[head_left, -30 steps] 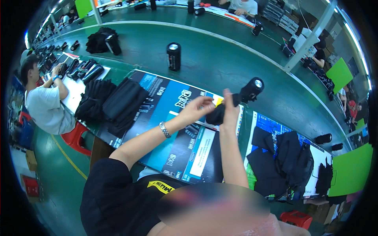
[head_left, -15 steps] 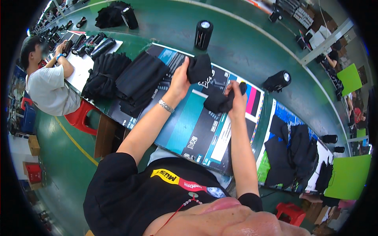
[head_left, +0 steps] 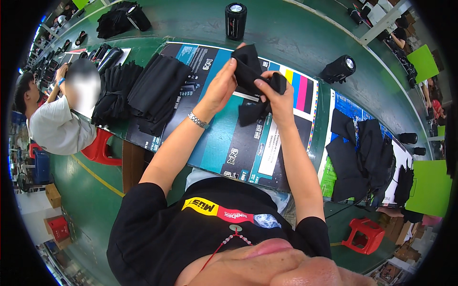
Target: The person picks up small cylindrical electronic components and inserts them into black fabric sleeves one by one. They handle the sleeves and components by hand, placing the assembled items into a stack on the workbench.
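1. The left hand [head_left: 220, 90] holds an upper part of a black fabric piece [head_left: 249, 75]; its fingers lie nearly straight and together along the cloth, one tip showing past the far edge.
2. The right hand [head_left: 280, 97] is closed narrowly on the same dark cloth, thumb and fingers bent, with folds bunched in the grip and a flap hanging below. Whether this is one piece or two, I cannot tell.
3. The fabric is held above a printed board [head_left: 214, 148] with teal, black and colour-bar areas, on the green worktable [head_left: 323, 102].
4. A metal-link bracelet [head_left: 198, 120] circles the left wrist.
5. Left of the hands, a stack of black fabric pieces [head_left: 160, 90] lies partly on the board, beside a gathered black fabric bundle [head_left: 113, 94].
6. Beyond the hands, an upright black cylindrical speaker [head_left: 235, 24] stands with its pale round end up; a tilted black speaker [head_left: 338, 69] is to the right.
7. On the right, loose black fabric pieces [head_left: 358, 157] cover much of a second printed sheet [head_left: 329, 178].
8. At far left, a co-worker in a pale grey T-shirt [head_left: 59, 127] sits on a red stool [head_left: 101, 148].
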Demonstrator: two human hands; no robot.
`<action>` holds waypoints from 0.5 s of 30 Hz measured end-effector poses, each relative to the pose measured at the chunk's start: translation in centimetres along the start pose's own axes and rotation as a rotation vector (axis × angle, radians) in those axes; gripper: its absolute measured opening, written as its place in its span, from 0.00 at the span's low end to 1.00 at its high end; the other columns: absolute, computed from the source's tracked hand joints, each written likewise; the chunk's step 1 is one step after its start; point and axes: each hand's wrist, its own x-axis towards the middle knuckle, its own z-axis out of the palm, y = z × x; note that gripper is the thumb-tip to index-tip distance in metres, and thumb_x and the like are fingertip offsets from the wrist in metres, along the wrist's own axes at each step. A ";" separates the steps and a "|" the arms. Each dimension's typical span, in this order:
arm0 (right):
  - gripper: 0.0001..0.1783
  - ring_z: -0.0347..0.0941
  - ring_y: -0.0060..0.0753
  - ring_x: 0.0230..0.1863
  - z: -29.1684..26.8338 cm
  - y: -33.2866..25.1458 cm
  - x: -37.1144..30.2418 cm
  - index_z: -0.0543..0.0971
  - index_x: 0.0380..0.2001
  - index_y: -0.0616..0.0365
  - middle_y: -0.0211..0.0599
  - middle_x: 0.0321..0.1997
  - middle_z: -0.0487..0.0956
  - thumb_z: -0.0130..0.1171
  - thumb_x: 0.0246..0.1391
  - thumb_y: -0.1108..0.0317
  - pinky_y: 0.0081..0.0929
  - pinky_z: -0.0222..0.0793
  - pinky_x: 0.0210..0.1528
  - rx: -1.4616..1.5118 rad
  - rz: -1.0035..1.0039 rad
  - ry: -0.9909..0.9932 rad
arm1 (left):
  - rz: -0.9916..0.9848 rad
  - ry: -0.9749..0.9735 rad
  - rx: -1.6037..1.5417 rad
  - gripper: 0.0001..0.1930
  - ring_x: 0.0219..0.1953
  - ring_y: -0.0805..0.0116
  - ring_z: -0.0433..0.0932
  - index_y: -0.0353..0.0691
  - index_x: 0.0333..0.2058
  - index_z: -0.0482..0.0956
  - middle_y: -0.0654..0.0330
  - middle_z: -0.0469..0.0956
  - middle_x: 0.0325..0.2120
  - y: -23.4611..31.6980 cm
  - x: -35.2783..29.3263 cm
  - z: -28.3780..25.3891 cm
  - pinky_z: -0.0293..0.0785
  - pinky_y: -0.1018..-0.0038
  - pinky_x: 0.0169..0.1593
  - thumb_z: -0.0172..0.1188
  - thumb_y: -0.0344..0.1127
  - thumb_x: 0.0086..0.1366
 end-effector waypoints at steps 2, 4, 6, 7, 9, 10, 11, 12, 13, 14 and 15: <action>0.13 0.72 0.26 0.35 1.1 -1.3 -0.2 0.79 0.35 0.60 0.32 0.35 0.77 0.67 0.43 0.77 0.21 0.68 0.38 -0.238 -0.396 -0.111 | 0.049 -0.013 -0.118 0.26 0.63 0.61 0.60 0.54 0.67 0.47 0.51 0.61 0.61 0.4 0.1 -0.2 0.53 0.65 0.66 0.36 0.46 0.73; 0.13 0.66 0.38 0.59 2.3 -2.3 -0.9 0.81 0.33 0.57 0.38 0.51 0.77 0.65 0.39 0.81 0.32 0.60 0.60 -0.480 -0.714 -0.316 | 0.086 -0.041 -0.246 0.26 0.64 0.57 0.58 0.55 0.67 0.48 0.49 0.58 0.62 0.8 0.0 0.3 0.52 0.62 0.67 0.35 0.47 0.73; 0.13 0.72 0.37 0.51 3.2 -2.3 -1.6 0.81 0.34 0.58 0.38 0.49 0.78 0.65 0.41 0.80 0.28 0.65 0.55 -0.424 -0.687 -0.317 | 0.135 -0.075 -0.513 0.25 0.67 0.49 0.52 0.56 0.67 0.49 0.46 0.53 0.65 1.2 0.0 0.8 0.47 0.57 0.69 0.33 0.48 0.73; 0.12 0.74 0.36 0.49 3.5 -2.2 -1.9 0.80 0.34 0.59 0.37 0.47 0.78 0.65 0.42 0.80 0.27 0.66 0.53 -0.339 -0.617 -0.289 | 0.129 -0.081 -0.645 0.25 0.67 0.50 0.50 0.52 0.66 0.53 0.46 0.52 0.65 1.4 0.1 0.4 0.47 0.57 0.69 0.34 0.46 0.72; 0.08 0.75 0.30 0.42 2.8 -0.1 -0.9 0.79 0.33 0.61 0.36 0.41 0.78 0.63 0.46 0.80 0.25 0.68 0.49 -0.301 -0.598 -0.104 | 0.132 -0.090 -0.768 0.25 0.68 0.48 0.48 0.45 0.64 0.56 0.45 0.51 0.65 1.5 0.3 -0.2 0.47 0.58 0.69 0.35 0.43 0.71; 0.06 0.73 0.21 0.34 2.5 0.3 -0.5 0.78 0.33 0.61 0.34 0.35 0.78 0.61 0.50 0.80 0.19 0.68 0.37 -0.351 -0.602 0.029 | 0.129 -0.080 -0.766 0.25 0.68 0.48 0.48 0.45 0.64 0.56 0.45 0.51 0.65 1.4 0.3 -0.5 0.47 0.58 0.69 0.35 0.43 0.71; 0.11 0.72 0.24 0.34 2.4 0.7 -0.4 0.77 0.33 0.61 0.33 0.31 0.76 0.67 0.45 0.77 0.21 0.68 0.39 -0.185 -0.369 0.114 | 0.098 -0.069 -0.651 0.25 0.66 0.50 0.54 0.41 0.63 0.57 0.46 0.55 0.64 1.4 0.5 -0.8 0.54 0.60 0.66 0.37 0.44 0.71; 0.12 0.71 0.22 0.33 2.0 0.8 -0.4 0.77 0.34 0.61 0.31 0.30 0.75 0.68 0.45 0.76 0.20 0.66 0.37 -0.195 -0.290 0.130 | 0.068 -0.058 -0.538 0.25 0.64 0.51 0.59 0.37 0.62 0.58 0.47 0.58 0.62 1.4 0.5 -1.1 0.60 0.61 0.64 0.38 0.44 0.72; 0.14 0.69 0.20 0.31 2.1 0.1 -0.4 0.77 0.35 0.61 0.30 0.29 0.74 0.69 0.44 0.75 0.18 0.65 0.36 -0.204 -0.213 0.133 | 0.025 0.025 -0.507 0.24 0.58 0.56 0.68 0.36 0.59 0.64 0.49 0.67 0.57 1.5 0.4 -0.8 0.66 0.65 0.59 0.42 0.46 0.71; 0.14 0.66 0.18 0.29 2.4 -0.1 -0.4 0.77 0.34 0.61 0.28 0.27 0.73 0.70 0.45 0.70 0.17 0.63 0.33 -0.214 -0.209 0.106 | -0.074 0.056 -0.521 0.23 0.55 0.59 0.71 0.37 0.57 0.67 0.52 0.71 0.54 1.3 0.1 -1.1 0.68 0.66 0.58 0.44 0.46 0.71; 0.14 0.66 0.18 0.29 2.4 0.4 -0.4 0.77 0.34 0.61 0.28 0.27 0.73 0.70 0.45 0.70 0.17 0.63 0.33 -0.212 -0.208 0.085 | -0.170 0.086 -0.536 0.22 0.51 0.62 0.75 0.38 0.55 0.69 0.54 0.74 0.51 1.1 -0.4 -1.3 0.70 0.67 0.56 0.46 0.47 0.70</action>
